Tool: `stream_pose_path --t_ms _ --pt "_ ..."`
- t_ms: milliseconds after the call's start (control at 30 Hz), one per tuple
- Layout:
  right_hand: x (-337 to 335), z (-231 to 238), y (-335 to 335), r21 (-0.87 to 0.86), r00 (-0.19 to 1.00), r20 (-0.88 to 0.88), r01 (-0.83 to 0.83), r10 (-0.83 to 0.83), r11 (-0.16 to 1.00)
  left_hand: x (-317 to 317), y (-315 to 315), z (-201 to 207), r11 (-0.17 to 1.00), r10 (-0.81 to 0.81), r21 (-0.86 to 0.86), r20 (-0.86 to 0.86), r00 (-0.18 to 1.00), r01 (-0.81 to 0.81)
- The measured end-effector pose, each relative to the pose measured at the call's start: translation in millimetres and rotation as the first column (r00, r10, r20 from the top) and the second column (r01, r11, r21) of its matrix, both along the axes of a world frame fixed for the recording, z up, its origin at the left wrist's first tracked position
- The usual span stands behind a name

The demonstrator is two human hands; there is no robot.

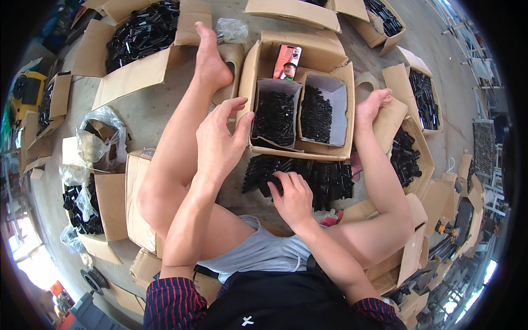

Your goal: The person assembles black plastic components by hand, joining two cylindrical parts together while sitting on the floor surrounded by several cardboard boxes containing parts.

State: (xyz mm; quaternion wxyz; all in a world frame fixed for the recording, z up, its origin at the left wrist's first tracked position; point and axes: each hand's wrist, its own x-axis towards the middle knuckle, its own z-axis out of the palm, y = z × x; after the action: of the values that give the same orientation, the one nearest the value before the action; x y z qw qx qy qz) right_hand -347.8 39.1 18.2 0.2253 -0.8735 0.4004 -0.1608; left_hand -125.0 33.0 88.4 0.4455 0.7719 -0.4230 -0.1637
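Note:
In front of me stands an opened cardboard box [250,66] with two smaller grey-lined cardboard trays inside. Small black pieces fill the left tray [300,104] and the right tray [344,99]. My left hand [217,137] is beside the box's left wall, thumb and fingers apart, holding nothing that I can see. Just below the box lie rows of black plastic parts [330,179]. My right hand [295,199] is over the left part of these rows, fingers and thumb curled onto a black part; its exact shape blends into the pile.
A phone [286,61] leans inside the box behind the trays. Cartons of black parts stand around me, including one at upper left [144,36], one at left [82,209] and one at right [406,159]. My bare legs flank the box. Clear plastic bags [102,140] lie at left.

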Motion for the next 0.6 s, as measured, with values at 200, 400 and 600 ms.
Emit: stream_pose_path --t_ms 200,400,600 --pt "19.5 -20.8 0.0 0.039 0.991 -0.134 0.015 -0.009 0.999 6.1 8.8 6.6 1.0 0.023 -0.01 -0.006 1.0 -0.023" --pt "25.9 -23.1 -8.5 0.041 0.981 -0.196 0.009 -0.001 0.999 5.2 5.4 4.6 1.0 -0.008 0.003 -0.024 1.0 0.008" --pt "24.6 -17.7 -16.7 0.07 0.972 -0.213 -0.083 0.096 0.994 0.7 3.8 -1.7 0.998 -0.057 0.035 -0.053 0.997 0.059"
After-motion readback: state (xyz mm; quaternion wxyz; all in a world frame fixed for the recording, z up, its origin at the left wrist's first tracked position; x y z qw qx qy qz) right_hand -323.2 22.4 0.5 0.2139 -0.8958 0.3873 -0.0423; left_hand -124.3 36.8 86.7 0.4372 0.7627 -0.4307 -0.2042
